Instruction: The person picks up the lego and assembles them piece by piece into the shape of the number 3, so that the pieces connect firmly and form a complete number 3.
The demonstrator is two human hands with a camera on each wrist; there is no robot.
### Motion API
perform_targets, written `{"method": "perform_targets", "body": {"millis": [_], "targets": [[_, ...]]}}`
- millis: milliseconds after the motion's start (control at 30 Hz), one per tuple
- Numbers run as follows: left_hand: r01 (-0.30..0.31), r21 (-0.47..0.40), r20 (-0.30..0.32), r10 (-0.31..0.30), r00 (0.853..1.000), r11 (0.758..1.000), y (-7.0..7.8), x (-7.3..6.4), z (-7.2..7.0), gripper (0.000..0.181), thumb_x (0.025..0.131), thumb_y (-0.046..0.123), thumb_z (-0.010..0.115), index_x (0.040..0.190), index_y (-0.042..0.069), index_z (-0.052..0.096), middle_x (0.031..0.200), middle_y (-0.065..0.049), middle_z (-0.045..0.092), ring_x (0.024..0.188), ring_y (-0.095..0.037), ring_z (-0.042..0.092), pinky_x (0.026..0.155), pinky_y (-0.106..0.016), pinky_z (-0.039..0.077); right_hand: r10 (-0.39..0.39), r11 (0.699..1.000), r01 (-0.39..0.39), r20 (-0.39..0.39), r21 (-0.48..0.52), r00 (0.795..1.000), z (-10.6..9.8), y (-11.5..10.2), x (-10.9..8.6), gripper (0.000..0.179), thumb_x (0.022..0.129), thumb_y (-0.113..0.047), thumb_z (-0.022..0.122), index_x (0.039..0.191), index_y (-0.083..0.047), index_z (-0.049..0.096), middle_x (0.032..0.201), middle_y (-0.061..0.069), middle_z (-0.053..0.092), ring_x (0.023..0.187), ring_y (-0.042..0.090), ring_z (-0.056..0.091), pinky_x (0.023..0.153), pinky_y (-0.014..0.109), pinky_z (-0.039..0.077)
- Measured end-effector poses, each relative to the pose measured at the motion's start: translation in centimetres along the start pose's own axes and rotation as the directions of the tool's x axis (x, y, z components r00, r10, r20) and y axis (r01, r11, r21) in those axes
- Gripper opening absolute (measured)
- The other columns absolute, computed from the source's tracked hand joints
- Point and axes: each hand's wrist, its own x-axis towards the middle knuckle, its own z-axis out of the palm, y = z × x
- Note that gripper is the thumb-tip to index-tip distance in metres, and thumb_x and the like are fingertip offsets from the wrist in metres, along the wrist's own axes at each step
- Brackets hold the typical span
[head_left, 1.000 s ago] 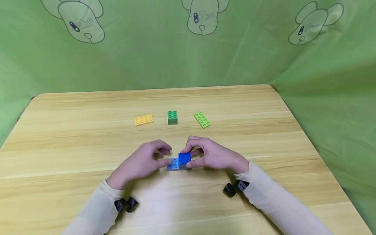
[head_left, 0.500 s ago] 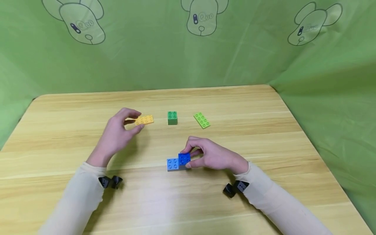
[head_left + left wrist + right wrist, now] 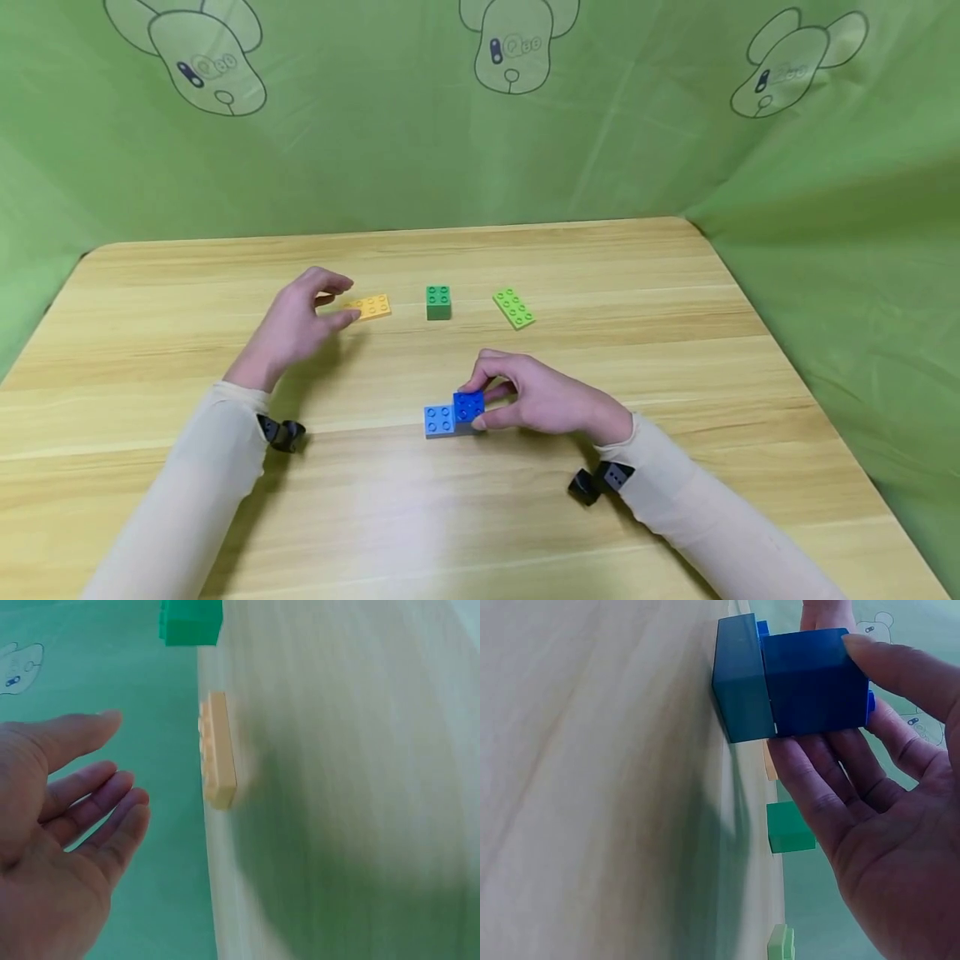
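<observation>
My left hand [image 3: 302, 321] hovers at the left end of a flat yellow-orange building brick [image 3: 372, 307]. In the left wrist view its thumb and fingers [image 3: 133, 825] are apart from that brick [image 3: 219, 750], with nothing between them. My right hand [image 3: 536, 392] pinches a square dark blue brick [image 3: 468, 405] between thumb and fingertips. The dark blue brick [image 3: 816, 684] sits on the right half of a flat light blue brick [image 3: 438, 421], whose left studs are bare. In the right wrist view this lower brick [image 3: 742, 679] lies close against the tabletop.
A square green brick [image 3: 438, 302] stands at the back middle of the wooden table [image 3: 600, 517]. To its right, a flat lime-green brick [image 3: 513, 308] lies at a slant. Green cloth [image 3: 360, 167] hangs behind the table and at its sides.
My left hand has left the blue bricks and gone back and left to the yellow-orange brick, then drawn slightly off it. The right hand has kept its hold on the dark blue brick.
</observation>
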Motion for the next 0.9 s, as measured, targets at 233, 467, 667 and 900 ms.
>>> {"method": "perform_targets", "body": {"millis": [233,467,667,900], "targets": [[0.092,0.072,0.095,-0.099,0.991,0.993,-0.7,0.9,-0.1,0.049,0.091,0.016,0.072,0.132,-0.004,0.053,0.133,-0.019,0.051,0.123,-0.041,0.047,0.106,-0.052,0.039,-0.013,0.999,0.013,0.006,-0.04,1.0,-0.2,-0.1,0.2,0.022,0.084,-0.007,0.078,0.1,-0.012,0.063,0.113,0.001,0.058,0.109,0.014,0.06,0.095,0.03,0.05],[0.133,0.109,0.115,-0.146,0.983,0.985,-1.3,1.6,0.3,0.05,0.089,0.014,0.074,0.13,-0.007,0.054,0.128,-0.022,0.052,0.118,-0.039,0.05,0.104,-0.051,0.04,0.003,1.0,-0.003,0.004,-0.03,1.0,0.0,-0.1,0.0,0.023,0.084,-0.007,0.078,0.1,-0.011,0.063,0.113,0.002,0.058,0.108,0.014,0.061,0.095,0.031,0.05],[0.136,0.114,0.16,-0.153,0.975,0.984,-1.6,2.3,0.4,0.05,0.089,0.013,0.074,0.129,-0.008,0.054,0.125,-0.022,0.053,0.113,-0.037,0.052,0.101,-0.049,0.042,-0.001,1.0,0.001,0.001,-0.028,1.0,0.0,0.0,-0.1,0.023,0.084,-0.007,0.078,0.101,-0.011,0.063,0.113,0.002,0.058,0.108,0.015,0.062,0.094,0.032,0.051],[0.111,0.146,0.184,-0.137,0.973,0.983,-1.8,2.7,0.6,0.046,0.087,0.011,0.075,0.124,-0.009,0.057,0.119,-0.02,0.055,0.105,-0.034,0.054,0.095,-0.046,0.046,0.0,1.0,0.0,-0.005,-0.028,1.0,0.1,0.0,-0.1,0.023,0.084,-0.006,0.079,0.101,-0.011,0.063,0.113,0.002,0.058,0.108,0.015,0.061,0.094,0.031,0.051]]}}
